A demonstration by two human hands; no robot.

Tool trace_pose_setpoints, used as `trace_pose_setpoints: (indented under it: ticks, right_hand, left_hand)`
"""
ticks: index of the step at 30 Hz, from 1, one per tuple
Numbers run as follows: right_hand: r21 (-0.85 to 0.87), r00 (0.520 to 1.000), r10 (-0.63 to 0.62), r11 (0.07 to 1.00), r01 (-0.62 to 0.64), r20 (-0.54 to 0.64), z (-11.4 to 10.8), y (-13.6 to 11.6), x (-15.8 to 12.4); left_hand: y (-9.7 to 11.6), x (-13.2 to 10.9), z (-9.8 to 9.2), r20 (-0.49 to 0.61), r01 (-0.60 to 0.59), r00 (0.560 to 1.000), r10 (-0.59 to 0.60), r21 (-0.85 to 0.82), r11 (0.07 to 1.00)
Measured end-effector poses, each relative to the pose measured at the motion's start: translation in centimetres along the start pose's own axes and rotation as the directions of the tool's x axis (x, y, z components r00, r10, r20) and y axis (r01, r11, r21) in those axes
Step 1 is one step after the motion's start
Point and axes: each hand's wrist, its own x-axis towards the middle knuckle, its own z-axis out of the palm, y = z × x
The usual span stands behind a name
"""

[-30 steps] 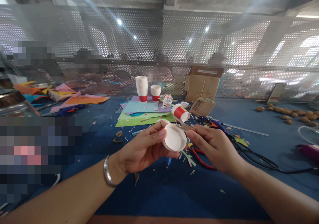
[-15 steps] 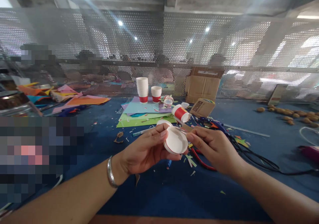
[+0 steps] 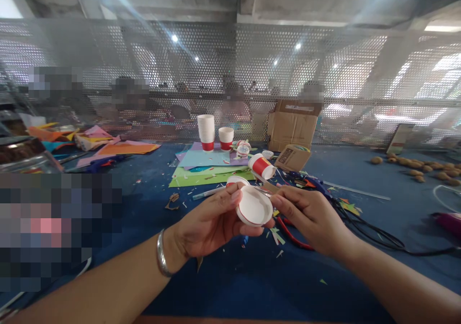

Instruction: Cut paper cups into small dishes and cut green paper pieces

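The blue bench (image 3: 223, 285) spreads before you. Above it, your left grip (image 3: 218, 218) and right grip (image 3: 308, 213) sit close together — the left closed on a shallow white cup (image 3: 255, 206), mouth facing you, the right pinching a thin piece (image 3: 265, 191), mostly hidden, by its rim.

Blue tbl (image 3: 230, 285): colored paper sheets (image 3: 203, 158) ctr, cardbd box (image 3: 292, 130) at back, brown lumps (image 3: 427, 168) far R, scraps (image 3: 277, 236) nr ctr.

A cardboard box (image 3: 293, 128) is stood before a perforated screen (image 3: 212, 69). Orange paper (image 3: 133, 148) is laid at left. Black cable (image 3: 394, 243) is looped at right.
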Motion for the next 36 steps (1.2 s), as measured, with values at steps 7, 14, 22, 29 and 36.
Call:
trace_pose_setpoints:
  ticks: [7, 14, 22, 29, 36]
  right_hand:
    - [-0.020, 1.000, -0.002, 1.000, 0.002, -0.007, -0.2, -0.2, -0.1]
    - [-0.104, 0.980, 0.167, 0.978, -0.178, -0.107, -1.8, 1.7, 1.4]
    - [-0.443, 0.932, 0.242, 0.890, -0.103, 0.270, -0.4, 1.7, 0.9]
    - [-0.434, 0.903, 0.262, 0.896, -0.096, 0.340, 0.3, 0.4, 0.0]
    - [-0.428, 0.900, 0.251, 0.900, -0.081, 0.357, -0.1, -0.2, -0.3]
  left_hand:
    - [0.1, 0.1, 0.4, -0.016, -0.003, 1.000, 0.003, 0.033, 0.999]
    - [1.6, 0.6, -0.2, -0.339, -0.108, 0.930, 0.142, 0.119, 0.987]
    - [2.0, 0.6, -0.8, -0.375, -0.110, 0.899, 0.227, 0.309, 0.945]
    - [1.9, 0.4, -1.0, -0.364, -0.100, 0.899, 0.246, 0.376, 0.921]
    - [1.2, 0.8, -1.5, -0.403, -0.099, 0.883, 0.241, 0.342, 0.934]
